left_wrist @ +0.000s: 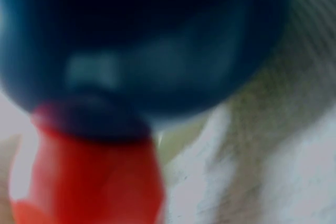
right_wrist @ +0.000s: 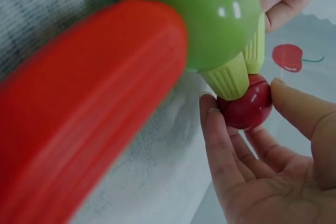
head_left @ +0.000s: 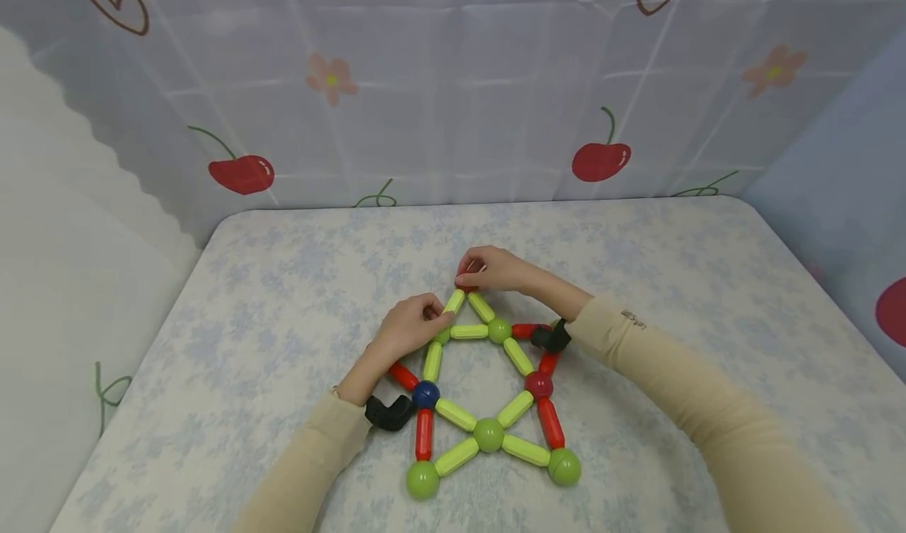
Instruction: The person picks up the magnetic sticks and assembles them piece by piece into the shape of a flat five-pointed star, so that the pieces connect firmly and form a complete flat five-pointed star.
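Observation:
A star-shaped figure of magnetic rods and balls lies on the table. At its far tip my right hand (head_left: 495, 270) pinches a red ball (right_wrist: 245, 103) between thumb and fingers; two yellow-green rods (head_left: 481, 307) meet that ball. My left hand (head_left: 409, 327) grips a green ball (head_left: 442, 336) at the upper left inner corner, mostly covered by the fingers. Another green ball (head_left: 499, 330) sits at the upper right inner corner. Close to the left wrist are a blue ball (head_left: 426, 395) and a red rod (left_wrist: 94, 182), which fill much of the left wrist view.
Nearer me, the figure has green balls at its lower corners (head_left: 422, 479) and lower middle (head_left: 488, 435), plus a red ball (head_left: 539, 384) at right. The patterned tablecloth (head_left: 283, 281) reaches a cherry-printed curtain (head_left: 453, 108) behind. Black wrist cameras (head_left: 391, 413) hang beside both forearms.

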`<act>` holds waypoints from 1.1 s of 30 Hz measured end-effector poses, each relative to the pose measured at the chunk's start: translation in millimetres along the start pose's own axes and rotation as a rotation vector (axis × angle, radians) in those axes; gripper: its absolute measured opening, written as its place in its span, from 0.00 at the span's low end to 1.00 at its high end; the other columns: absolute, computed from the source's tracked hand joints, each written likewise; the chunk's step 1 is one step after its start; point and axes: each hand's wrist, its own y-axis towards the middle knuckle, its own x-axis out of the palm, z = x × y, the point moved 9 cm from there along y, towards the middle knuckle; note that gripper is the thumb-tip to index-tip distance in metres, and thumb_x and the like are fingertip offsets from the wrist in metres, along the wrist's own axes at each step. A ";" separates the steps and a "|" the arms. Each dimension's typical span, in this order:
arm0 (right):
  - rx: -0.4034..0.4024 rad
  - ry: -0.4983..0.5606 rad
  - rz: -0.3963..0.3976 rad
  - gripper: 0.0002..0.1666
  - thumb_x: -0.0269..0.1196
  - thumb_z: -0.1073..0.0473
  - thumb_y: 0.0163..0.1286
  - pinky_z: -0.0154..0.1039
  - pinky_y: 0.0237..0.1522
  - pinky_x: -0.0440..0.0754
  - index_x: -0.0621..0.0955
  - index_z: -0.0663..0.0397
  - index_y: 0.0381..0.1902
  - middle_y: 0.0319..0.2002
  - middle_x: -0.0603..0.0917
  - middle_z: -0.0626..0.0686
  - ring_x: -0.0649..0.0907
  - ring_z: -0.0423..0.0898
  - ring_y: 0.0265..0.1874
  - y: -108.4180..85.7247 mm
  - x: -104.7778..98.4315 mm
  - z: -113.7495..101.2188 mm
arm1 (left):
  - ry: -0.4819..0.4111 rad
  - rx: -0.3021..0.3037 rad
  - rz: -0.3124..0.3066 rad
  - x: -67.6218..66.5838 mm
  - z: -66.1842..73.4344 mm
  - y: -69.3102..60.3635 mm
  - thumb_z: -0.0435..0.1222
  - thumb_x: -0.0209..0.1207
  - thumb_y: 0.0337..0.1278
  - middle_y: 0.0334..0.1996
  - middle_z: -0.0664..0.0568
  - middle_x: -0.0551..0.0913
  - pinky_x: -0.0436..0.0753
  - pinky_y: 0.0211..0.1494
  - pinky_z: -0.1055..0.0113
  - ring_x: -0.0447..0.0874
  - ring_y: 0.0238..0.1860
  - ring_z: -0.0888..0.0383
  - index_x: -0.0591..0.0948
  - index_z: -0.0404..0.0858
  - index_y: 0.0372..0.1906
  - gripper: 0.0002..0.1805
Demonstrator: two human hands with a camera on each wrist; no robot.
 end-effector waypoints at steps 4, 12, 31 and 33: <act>-0.035 -0.013 -0.020 0.15 0.61 0.62 0.67 0.41 0.40 0.79 0.77 0.62 0.49 0.46 0.79 0.59 0.79 0.54 0.45 -4.7 0.9 -3.0 | -0.012 -0.006 0.006 -0.5 -0.6 0.5 0.43 0.59 0.59 0.26 0.54 0.77 0.70 0.29 0.66 0.72 0.24 0.57 0.79 0.37 0.40 0.13; -0.067 -0.041 -0.030 0.17 0.58 0.64 0.69 0.40 0.38 0.79 0.75 0.64 0.55 0.48 0.78 0.60 0.79 0.55 0.46 -7.8 3.0 -2.0 | -0.020 -0.003 0.002 0.1 -1.3 1.5 0.42 0.59 0.59 0.26 0.54 0.76 0.69 0.28 0.66 0.71 0.23 0.57 0.79 0.38 0.49 0.16; -0.275 -0.364 -0.156 0.51 0.67 0.51 0.60 0.54 0.61 0.60 0.54 0.55 0.73 0.69 0.57 0.60 0.58 0.58 0.66 -99.3 33.9 5.3 | 0.166 0.237 -0.483 0.6 18.1 -33.3 0.45 0.65 0.53 0.71 0.40 0.47 0.53 0.64 0.44 0.43 0.70 0.42 0.49 0.41 0.74 0.49; -0.274 -0.361 -0.145 0.51 0.67 0.50 0.60 0.54 0.61 0.59 0.54 0.54 0.73 0.69 0.58 0.59 0.58 0.57 0.66 -101.1 36.5 8.6 | 0.155 0.240 -0.485 1.3 16.0 -33.9 0.45 0.65 0.54 0.71 0.40 0.47 0.52 0.64 0.44 0.43 0.70 0.43 0.51 0.42 0.74 0.48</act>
